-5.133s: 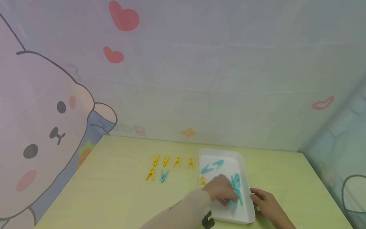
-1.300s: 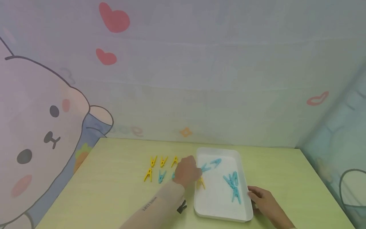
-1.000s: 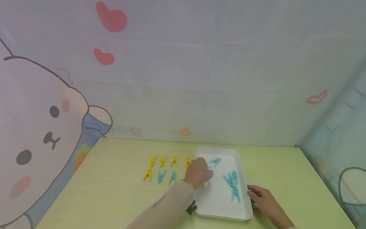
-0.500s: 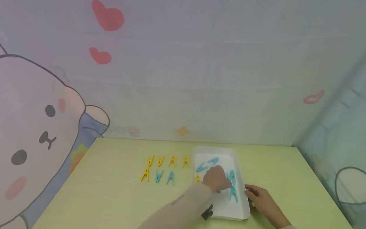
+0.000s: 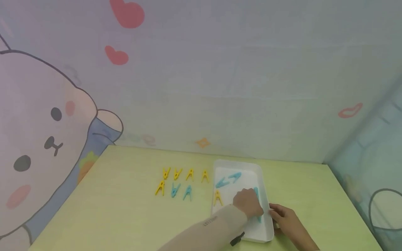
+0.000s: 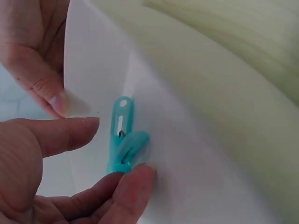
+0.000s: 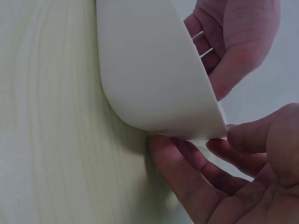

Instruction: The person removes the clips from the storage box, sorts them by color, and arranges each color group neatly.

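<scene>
My left hand [image 5: 248, 203] is inside the white tray [image 5: 268, 233], over its right side. In the left wrist view its fingertips touch the lower end of a turquoise clothespin [image 6: 122, 119] by the tray wall, while the thumb stays apart from them. My right hand [image 5: 290, 223] pinches the tray's right rim between thumb and fingers, with other fingers beneath, as the right wrist view shows. Two turquoise clothespins [image 5: 235, 177] and a yellow clothespin [image 5: 217, 198] lie elsewhere in the tray. My left hand partly hides the turquoise ones at the right.
On the table [image 5: 125, 209], left of the tray, yellow clothespins [image 5: 190, 174] form a back row. In front of them lie another yellow clothespin [image 5: 160, 188] and two turquoise clothespins [image 5: 187, 192]. A printed cloth [image 5: 251, 80] hangs behind the table.
A second turquoise clothespin now lies in the front row on the table. My left hand has moved right from that row into the tray. My right hand keeps its place at the rim.
</scene>
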The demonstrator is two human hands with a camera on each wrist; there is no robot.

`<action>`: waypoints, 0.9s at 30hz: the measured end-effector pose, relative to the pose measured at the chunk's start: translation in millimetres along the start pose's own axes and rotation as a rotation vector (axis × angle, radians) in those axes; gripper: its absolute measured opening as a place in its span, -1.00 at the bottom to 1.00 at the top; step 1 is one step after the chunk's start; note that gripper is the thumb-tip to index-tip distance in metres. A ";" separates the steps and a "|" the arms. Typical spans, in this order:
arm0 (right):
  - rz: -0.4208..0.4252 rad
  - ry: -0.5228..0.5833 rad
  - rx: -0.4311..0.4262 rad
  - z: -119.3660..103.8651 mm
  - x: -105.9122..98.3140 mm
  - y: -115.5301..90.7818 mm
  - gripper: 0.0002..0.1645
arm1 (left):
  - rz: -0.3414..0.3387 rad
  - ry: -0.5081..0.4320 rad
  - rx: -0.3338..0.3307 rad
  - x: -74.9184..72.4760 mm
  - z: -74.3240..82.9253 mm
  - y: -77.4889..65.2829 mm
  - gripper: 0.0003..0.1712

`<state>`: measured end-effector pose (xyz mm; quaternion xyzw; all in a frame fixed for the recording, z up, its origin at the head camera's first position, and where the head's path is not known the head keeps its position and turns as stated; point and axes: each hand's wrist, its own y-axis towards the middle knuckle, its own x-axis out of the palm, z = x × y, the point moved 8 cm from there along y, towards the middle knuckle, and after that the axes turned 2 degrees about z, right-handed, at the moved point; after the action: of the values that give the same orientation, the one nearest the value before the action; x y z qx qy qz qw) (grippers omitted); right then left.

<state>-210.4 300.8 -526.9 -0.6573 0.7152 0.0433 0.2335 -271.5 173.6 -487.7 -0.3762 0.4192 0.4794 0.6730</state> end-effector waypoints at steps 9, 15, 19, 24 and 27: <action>0.007 -0.001 0.006 3.1 -0.9 0.6 -0.50 | -0.012 0.140 0.054 -0.3 14.5 -8.6 -0.67; 0.000 0.008 0.012 1.0 1.7 -0.3 -0.50 | -0.013 0.081 0.043 -0.1 8.1 -7.6 -0.69; 0.004 0.004 0.012 -1.0 3.0 -0.3 -0.51 | -0.005 0.037 0.019 0.8 -0.4 -3.6 -0.70; 0.005 0.002 0.015 -2.0 2.7 -0.4 -0.52 | -0.006 0.030 -0.005 -5.3 -3.2 -2.5 -0.70; 0.006 -0.003 0.014 -1.5 0.3 -1.1 -0.52 | -0.022 0.013 -0.012 -9.3 -1.7 -4.0 -0.70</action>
<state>-209.8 299.8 -525.5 -0.6536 0.7170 0.0402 0.2391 -269.7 168.0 -479.3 -0.3879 0.4166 0.4721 0.6731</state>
